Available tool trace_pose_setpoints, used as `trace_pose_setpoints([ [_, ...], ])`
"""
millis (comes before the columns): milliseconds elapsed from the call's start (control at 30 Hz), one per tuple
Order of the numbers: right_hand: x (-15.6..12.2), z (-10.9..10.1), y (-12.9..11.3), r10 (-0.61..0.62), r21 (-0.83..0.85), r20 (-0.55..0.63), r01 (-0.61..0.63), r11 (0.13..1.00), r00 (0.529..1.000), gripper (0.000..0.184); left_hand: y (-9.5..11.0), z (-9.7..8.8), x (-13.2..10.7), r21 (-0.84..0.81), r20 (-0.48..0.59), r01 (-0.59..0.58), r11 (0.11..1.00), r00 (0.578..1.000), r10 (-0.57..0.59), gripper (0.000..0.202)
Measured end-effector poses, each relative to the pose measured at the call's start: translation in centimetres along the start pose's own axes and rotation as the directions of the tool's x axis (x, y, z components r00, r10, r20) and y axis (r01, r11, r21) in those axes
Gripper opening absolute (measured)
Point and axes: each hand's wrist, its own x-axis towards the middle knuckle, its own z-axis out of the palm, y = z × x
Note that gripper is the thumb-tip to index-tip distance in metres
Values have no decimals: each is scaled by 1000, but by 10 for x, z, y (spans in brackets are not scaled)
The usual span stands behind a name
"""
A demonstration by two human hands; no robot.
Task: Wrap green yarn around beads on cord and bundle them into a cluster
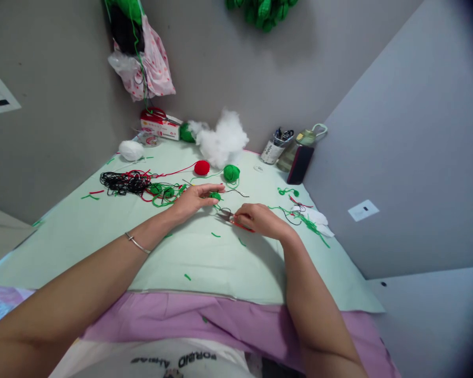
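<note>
Right hand (260, 219) closed round the red-handled scissors (226, 216); left hand (193, 202) pinching a small green yarn piece (215, 196) between thumb and fingers, above the worktop (173, 260). Key relation: the green piece lies left of the right hand and slightly farther away, just beyond the blade tips. The scissors' long axis runs from handles at near right to tips at far left — short green strands reach down from the piece towards the blades. Contact between strand and blade cannot be told.

Grey walls (201, 68) around a pale green tabletop (216, 268), lilac cloth (173, 315) along the near edge
</note>
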Motion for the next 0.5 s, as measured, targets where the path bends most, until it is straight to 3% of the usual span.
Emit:
trace_pose_setpoints([
  [133, -5, -11, 12, 104, 155, -72, -92, 984, 992, 28, 3, 3, -2, 59, -15, -45, 997, 999, 46, 56],
  [300, -3, -13, 8, 124, 352, -228, -37, 935, 966, 40, 3, 6, -3, 106, -1, -90, 990, 996, 90, 56],
  [500, 8, 4, 0, 94, 413, -216, 4, 911, 972, 43, -6, 9, -4, 78, 48, -151, 986, 988, 147, 58],
])
